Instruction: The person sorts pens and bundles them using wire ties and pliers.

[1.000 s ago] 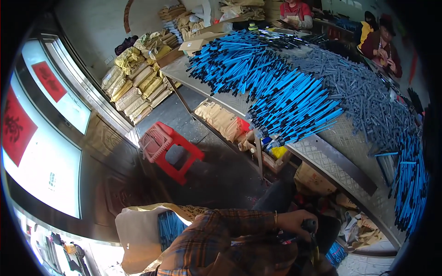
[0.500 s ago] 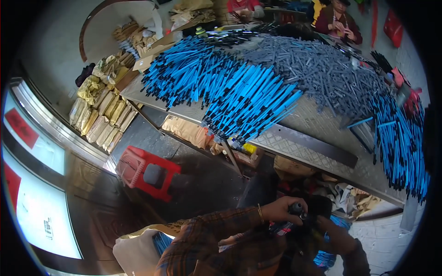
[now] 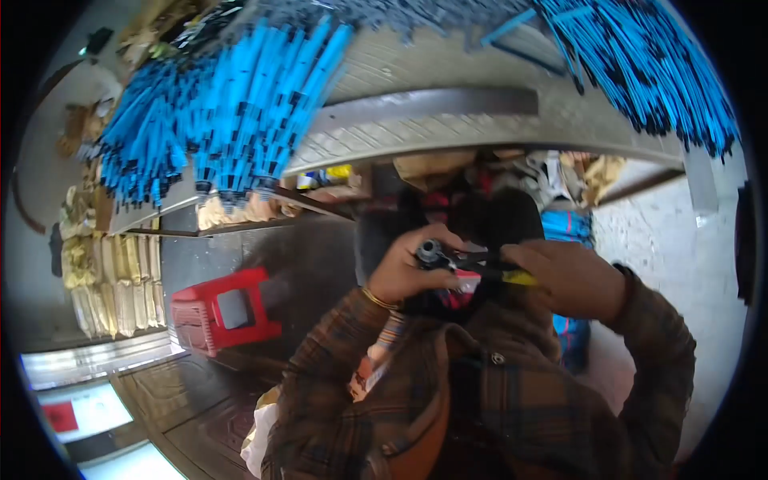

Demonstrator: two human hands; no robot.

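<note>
My left hand point(image 3: 406, 268) is closed around a dark grey tube-like piece point(image 3: 430, 253), its round hollow-looking end turned up. From the right, my right hand point(image 3: 570, 276) grips pliers point(image 3: 478, 261) with dark jaws and a yellow patch on the handle. The tip of the pliers meets or nearly meets the grey piece; blur hides whether they touch. Both hands are close together in front of my chest, above my lap. Something pink and white point(image 3: 462, 282) shows just below the piece.
Ahead stands a metal-topped table point(image 3: 384, 68) with a pile of blue rods with black ends point(image 3: 256, 96) at left and another blue pile point(image 3: 640, 64) at right. A flat metal strip point(image 3: 448, 102) lies near its edge. A red stool point(image 3: 228, 310) is on the left floor, near stacked wrapped bundles point(image 3: 112, 280).
The view has swung down and to the right, so the table sits higher. My right hand has come up beside my left, and the pliers now show at the grey piece.
</note>
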